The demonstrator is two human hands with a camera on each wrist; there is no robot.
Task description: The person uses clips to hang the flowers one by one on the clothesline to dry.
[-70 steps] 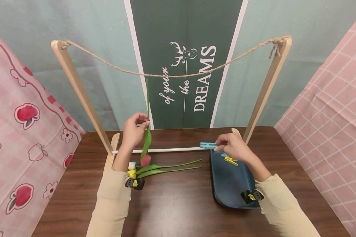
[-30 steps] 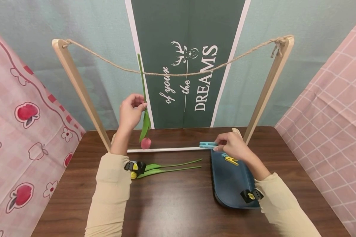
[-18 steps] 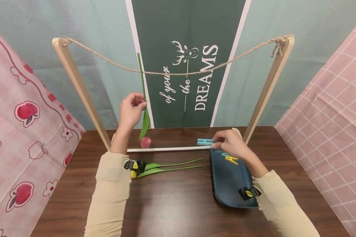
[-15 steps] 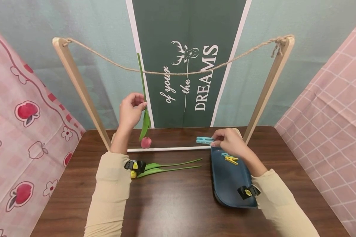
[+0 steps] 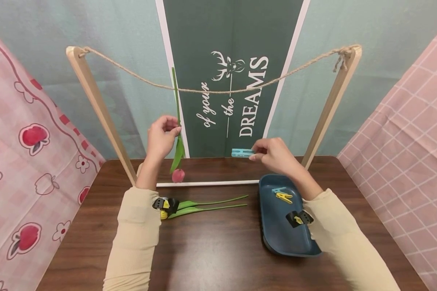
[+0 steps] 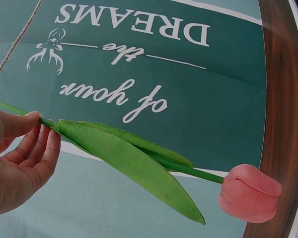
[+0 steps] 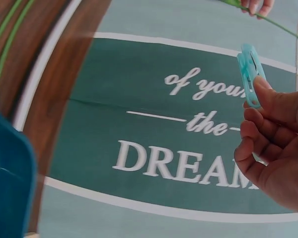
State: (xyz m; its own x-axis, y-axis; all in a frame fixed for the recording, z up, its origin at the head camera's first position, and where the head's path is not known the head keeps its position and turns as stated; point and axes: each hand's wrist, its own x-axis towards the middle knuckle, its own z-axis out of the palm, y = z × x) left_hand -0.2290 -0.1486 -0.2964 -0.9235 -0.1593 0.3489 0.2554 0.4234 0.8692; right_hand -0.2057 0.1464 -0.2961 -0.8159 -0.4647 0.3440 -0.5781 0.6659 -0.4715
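My left hand pinches the stem of a pink tulip between thumb and fingers. The tulip hangs head down, and its bare stem end rises past the twine, crossing it in the head view. My right hand holds a light blue clothespin by one end, its other end pointing left toward the tulip. In the right wrist view the clothespin sits between thumb and forefinger. Two more tulips lie on the table, their heads mostly hidden behind my left wrist.
The twine sags between two wooden posts, joined low down by a white rod. A dark blue tray at the right holds a yellow clothespin and a blue clothespin. A printed cloth hangs behind.
My left hand has lifted the tulip until its stem crosses the twine, then stayed nearly still. My right hand has risen from the tray's far edge and moved left with the clothespin.
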